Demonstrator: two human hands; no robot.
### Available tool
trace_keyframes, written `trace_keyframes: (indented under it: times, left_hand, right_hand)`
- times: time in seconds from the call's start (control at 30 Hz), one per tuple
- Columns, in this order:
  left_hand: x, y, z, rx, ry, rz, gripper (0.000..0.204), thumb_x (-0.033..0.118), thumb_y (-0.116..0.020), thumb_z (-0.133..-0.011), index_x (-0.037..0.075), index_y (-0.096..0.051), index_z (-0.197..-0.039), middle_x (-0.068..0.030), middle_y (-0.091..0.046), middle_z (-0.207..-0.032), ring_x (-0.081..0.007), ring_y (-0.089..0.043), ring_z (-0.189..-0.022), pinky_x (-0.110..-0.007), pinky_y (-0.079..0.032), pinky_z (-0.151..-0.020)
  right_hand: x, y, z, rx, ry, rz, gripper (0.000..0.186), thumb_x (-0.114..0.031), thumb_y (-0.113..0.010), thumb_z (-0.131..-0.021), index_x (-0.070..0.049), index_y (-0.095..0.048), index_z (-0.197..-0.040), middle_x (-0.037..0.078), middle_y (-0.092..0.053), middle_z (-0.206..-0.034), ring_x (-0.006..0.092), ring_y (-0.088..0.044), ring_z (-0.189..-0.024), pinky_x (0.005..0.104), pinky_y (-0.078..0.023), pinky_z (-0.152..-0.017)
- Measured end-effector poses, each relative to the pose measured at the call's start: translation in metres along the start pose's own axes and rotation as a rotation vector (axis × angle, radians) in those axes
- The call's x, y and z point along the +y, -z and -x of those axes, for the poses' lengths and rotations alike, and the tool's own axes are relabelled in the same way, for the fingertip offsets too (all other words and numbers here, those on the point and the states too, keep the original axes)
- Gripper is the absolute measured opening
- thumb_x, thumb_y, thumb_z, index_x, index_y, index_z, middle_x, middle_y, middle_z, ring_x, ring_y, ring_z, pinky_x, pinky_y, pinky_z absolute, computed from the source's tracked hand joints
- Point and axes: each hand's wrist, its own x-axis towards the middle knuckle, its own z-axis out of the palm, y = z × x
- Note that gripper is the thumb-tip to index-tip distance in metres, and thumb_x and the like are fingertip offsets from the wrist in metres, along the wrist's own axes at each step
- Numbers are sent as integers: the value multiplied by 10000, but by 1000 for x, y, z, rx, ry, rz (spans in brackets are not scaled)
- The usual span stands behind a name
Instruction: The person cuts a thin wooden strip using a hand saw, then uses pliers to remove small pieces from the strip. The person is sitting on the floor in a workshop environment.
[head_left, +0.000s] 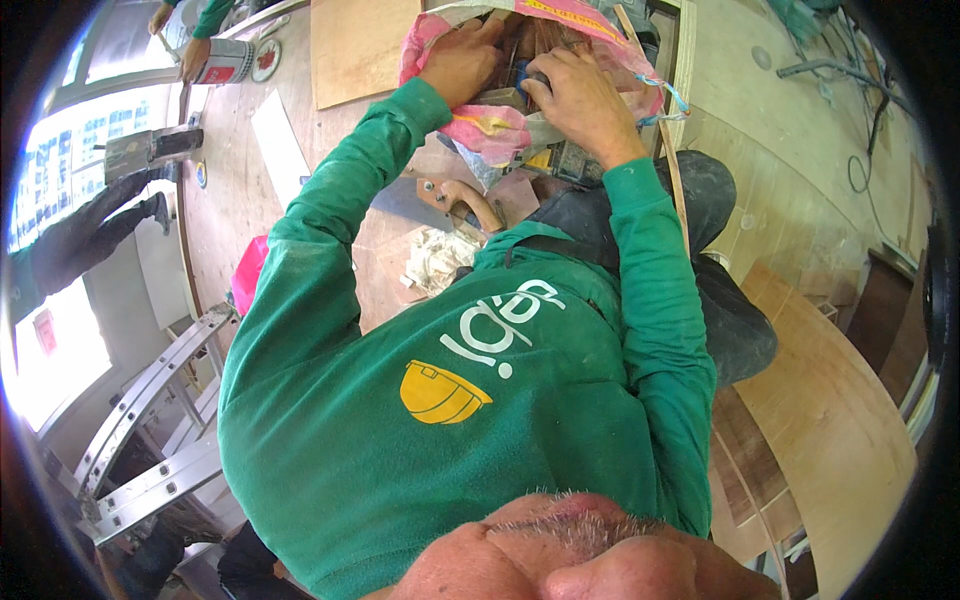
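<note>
A pink and white woven sack (pixel 487 130) stands with its mouth open in front of me. My left hand (pixel 463 62) reaches in over its left side, and its fingertips are lost among the contents. On the right, my right hand (pixel 583 100) is bent over the opening with curled fingers; what they grip is hidden. Between the hands lie brownish pieces and a bit of blue, too jumbled to name. Below the sack, nearer me, a handsaw (pixel 472 203) with a wooden handle lies by a crumpled whitish cloth (pixel 440 258).
A plywood sheet (pixel 362 50) lies beyond my left arm, near a long white strip (pixel 280 145). At far left, a co-worker's hand (pixel 196 62) is by a bucket (pixel 226 62). An aluminium ladder (pixel 160 385) stands lower left. A thin wooden strip (pixel 676 190) passes my right wrist.
</note>
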Motion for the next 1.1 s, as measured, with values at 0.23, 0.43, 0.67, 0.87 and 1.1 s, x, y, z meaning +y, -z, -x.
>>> trace_keyframes:
  times: [0.23,0.43,0.67,0.87,1.1]
  left_hand:
    - [30,-9,-9,-47,187,-197,152,204,-716,-783,88,-806,-819,-60,-663,-1204,-289,-654,-1036,-458,-575,-782]
    - [40,-11,-19,-126,340,-198,144,202,-717,-799,103,-809,-849,-43,-693,-1225,-310,-667,-1063,-510,-581,-807]
    - [38,-13,-23,-222,361,-216,203,276,-718,-833,131,-836,-912,-24,-670,-1246,-300,-611,-1111,-503,-536,-852]
    - [30,-38,-17,-112,358,-374,210,268,-650,-867,146,-821,-870,-27,-682,-1133,-299,-616,-1110,-512,-518,-858]
    - [32,-39,-15,-231,453,-329,224,245,-644,-901,139,-836,-942,-17,-653,-1225,-307,-590,-1173,-541,-499,-950]
  right_hand:
    - [5,-6,-1,30,7,82,304,-351,-692,-978,-88,-728,-1127,133,-705,-1152,383,-637,-1166,577,-522,-967]
    - [9,-7,-3,115,111,114,277,-324,-691,-964,-72,-707,-1078,134,-700,-1096,350,-670,-1120,550,-534,-916]
    - [6,-7,-1,223,89,55,318,-290,-726,-946,-75,-693,-1179,145,-679,-1172,377,-651,-1138,529,-530,-961]
    - [-6,54,29,14,-95,-152,451,-187,-727,-932,-15,-595,-1328,266,-591,-1350,459,-543,-1333,510,-464,-1113]
    - [-14,74,59,404,85,-58,359,-197,-737,-937,-5,-613,-1215,256,-639,-1244,454,-605,-1238,507,-507,-1035]
